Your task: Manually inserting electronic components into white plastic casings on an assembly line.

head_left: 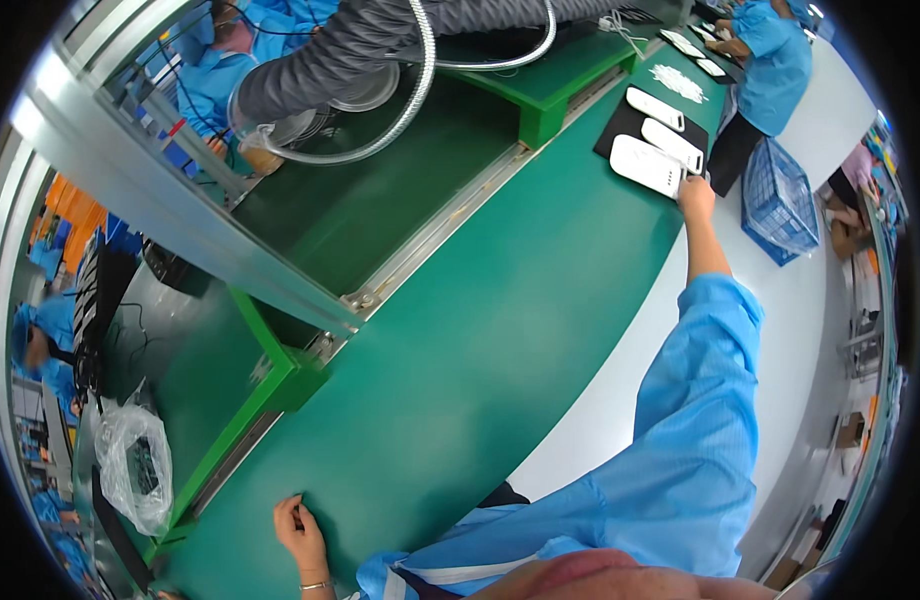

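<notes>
- We see our right hand [697,197] at the end of the nearest white panel [645,166]; its fingertips are partly hidden, so we cannot tell whether they grip or merely touch.
- Our left hand [301,535] lies low over the green table [500,290], fingers curled; its palm is hidden, and we cannot tell how far it closes or whether it holds anything.
- The panels, smooth with rounded corners, lie on a flat black mat [605,143], partly covering it.
- Beyond, we find small white pieces [678,82], too tiny to make out.
- A wrinkled grey hose [350,60] is cut off above.
</notes>
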Motion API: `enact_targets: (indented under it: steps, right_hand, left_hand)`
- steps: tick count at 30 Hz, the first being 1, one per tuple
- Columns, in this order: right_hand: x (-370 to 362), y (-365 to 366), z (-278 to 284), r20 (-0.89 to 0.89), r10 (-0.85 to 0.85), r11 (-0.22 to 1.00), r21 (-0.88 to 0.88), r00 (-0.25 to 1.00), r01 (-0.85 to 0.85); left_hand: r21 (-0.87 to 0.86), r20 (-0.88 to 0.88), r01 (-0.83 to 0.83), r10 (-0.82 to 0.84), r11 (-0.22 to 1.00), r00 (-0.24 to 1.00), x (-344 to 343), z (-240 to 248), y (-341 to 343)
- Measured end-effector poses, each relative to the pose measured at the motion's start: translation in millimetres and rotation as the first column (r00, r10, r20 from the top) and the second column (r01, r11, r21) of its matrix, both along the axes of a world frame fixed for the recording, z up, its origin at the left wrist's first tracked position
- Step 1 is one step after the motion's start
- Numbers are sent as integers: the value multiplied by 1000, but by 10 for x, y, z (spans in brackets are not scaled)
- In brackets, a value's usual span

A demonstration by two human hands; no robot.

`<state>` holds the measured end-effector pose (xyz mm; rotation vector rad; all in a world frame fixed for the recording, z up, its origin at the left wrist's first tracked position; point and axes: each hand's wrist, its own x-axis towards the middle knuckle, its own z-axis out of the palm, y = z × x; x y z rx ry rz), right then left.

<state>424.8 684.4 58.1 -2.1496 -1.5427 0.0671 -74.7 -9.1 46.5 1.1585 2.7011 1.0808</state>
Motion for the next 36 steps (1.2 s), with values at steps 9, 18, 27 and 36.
enact_targets:
  steps: [9, 18, 27, 36]
  right_hand:
    - [490, 151, -792, -482, -348, 935, -245, 804, 258]
    - [317, 3, -849, -822, -197, 971, -90, 534, 220]
    - [567, -1297, -578, -931, 137, 990, 133, 339, -35]
    - [315, -3085, 61, -963, 98, 957, 22, 251, -289]
  left_hand:
    - [-51, -22, -14, 13, 999, 1000, 27, 73, -77]
    - [-90, -69, -32, 26, 995, 997, 99, 128, 10]
    - [46, -24, -31, 32, 998, 999, 103, 119, 25]
    - [102, 113, -7, -4, 995, 994, 164, 0, -48]
